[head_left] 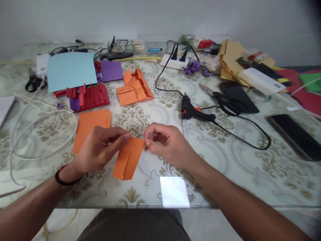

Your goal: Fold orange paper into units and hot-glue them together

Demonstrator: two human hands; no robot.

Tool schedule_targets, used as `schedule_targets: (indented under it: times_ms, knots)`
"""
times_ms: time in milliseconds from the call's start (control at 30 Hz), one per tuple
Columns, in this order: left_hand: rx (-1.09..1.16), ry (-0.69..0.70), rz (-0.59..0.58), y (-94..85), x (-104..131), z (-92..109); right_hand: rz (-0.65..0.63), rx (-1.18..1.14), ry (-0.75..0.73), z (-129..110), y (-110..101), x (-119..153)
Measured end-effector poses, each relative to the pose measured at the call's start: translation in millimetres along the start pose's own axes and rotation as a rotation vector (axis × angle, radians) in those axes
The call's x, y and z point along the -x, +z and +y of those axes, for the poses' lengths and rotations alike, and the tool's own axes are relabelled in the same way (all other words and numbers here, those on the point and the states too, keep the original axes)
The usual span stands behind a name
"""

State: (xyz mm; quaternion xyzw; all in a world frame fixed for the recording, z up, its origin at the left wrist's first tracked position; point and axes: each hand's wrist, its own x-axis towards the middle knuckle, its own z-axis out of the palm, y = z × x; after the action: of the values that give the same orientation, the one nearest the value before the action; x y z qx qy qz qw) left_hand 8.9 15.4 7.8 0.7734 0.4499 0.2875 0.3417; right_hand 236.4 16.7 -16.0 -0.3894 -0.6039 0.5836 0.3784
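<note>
A folded piece of orange paper point(129, 155), with a slit-like seam down its middle, is held tilted above the table. My left hand point(101, 145) pinches its upper left corner between thumb and fingers. At the upper right corner, my right hand point(167, 142) closes its thumb and fingertips on the paper's edge. Flat orange sheets point(87, 124) lie partly beneath my left hand. Farther back sit folded orange paper pieces point(135, 88) and, to their left, folded red paper pieces point(91, 97).
A black glue gun point(193, 112) lies right of centre, its cord looping toward black scissors point(225, 102). Phones lie at right, one near the edge point(294, 134). A blue sheet point(71, 70), purple paper point(111, 70) and a power strip point(174, 61) stand behind. A white cable point(75, 117) loops at left.
</note>
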Motion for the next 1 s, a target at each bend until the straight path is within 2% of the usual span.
schedule_targets:
  times_ms: [367, 567, 733, 1000]
  knots:
    - [0.092, -0.073, 0.001, 7.7, -1, 2, -0.004, -0.039, 0.042, 4, 1, -1]
    - [0.281, -0.165, -0.148, 12.2, -1, -9, -0.026, 0.035, 0.045, 5, 6, 0]
    - [0.463, -0.206, -0.199, 17.1, -1, -12, -0.06, 0.084, 0.02, 6, 8, 3]
    - [0.493, -0.25, -0.26, 16.9, -3, -8, -0.07, 0.152, -0.007, 7, 13, 4]
